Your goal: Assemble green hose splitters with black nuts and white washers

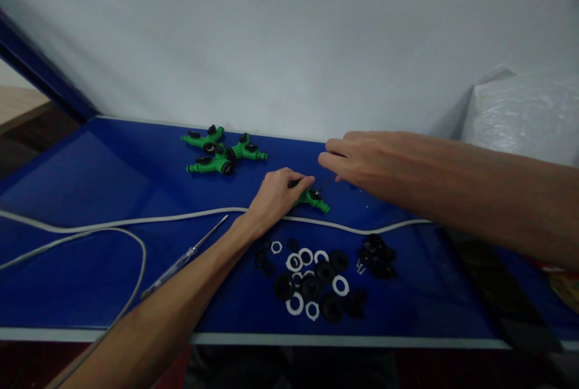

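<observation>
My left hand (280,193) is closed around a green hose splitter (312,198) with black valve parts, pressing it to the table. Part of the splitter is hidden under the fingers. My right hand (348,157) grips a screwdriver (326,184). Only its thin shaft shows, slanting down to the black valve part on the splitter; the handle is hidden in my fist. Behind my left hand lie three similar green splitters (208,164) in a group. A second, clear-handled screwdriver (183,258) rests beside my left forearm.
White rings (341,285) and black round caps (332,307) lie scattered at the front. Small black parts (377,256) and a few screws (360,267) sit right of them. A white cable (172,218) crosses the blue table (67,184). A plastic-wrapped package (525,114) stands at right.
</observation>
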Demonstrator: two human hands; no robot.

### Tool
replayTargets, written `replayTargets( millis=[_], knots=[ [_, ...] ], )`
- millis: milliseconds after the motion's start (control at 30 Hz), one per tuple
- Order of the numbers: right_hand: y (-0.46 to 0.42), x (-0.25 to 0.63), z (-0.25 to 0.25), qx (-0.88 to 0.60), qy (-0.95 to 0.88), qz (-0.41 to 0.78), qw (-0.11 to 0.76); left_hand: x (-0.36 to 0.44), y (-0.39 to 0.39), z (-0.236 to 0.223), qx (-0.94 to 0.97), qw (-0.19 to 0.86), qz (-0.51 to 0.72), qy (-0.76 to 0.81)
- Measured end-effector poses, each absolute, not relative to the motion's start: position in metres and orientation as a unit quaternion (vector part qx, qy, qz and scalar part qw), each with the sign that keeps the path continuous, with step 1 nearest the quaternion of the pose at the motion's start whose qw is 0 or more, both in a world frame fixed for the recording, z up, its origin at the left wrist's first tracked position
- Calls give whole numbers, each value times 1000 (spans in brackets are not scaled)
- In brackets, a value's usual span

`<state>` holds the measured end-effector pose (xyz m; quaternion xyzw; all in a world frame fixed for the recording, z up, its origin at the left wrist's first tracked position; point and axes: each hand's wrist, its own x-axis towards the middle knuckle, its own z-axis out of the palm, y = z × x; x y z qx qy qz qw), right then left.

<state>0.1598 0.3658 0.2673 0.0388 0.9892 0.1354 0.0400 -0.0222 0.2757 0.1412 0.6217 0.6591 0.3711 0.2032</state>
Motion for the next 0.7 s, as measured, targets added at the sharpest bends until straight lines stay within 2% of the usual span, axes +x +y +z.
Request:
replayTargets(
  millis=[167,333,633,700],
  knots=[
    [367,161,271,3,977,199,76,-23,275,140,624,194,371,660],
    [362,163,266,40,982,176,53,-23,275,139,616,209,378,658],
    [357,153,274,4,959,272,79,-22,275,141,616,206,381,658],
    [361,156,269,5,965,253,63,-22,275,140,614,208,383,658]
  ],
)
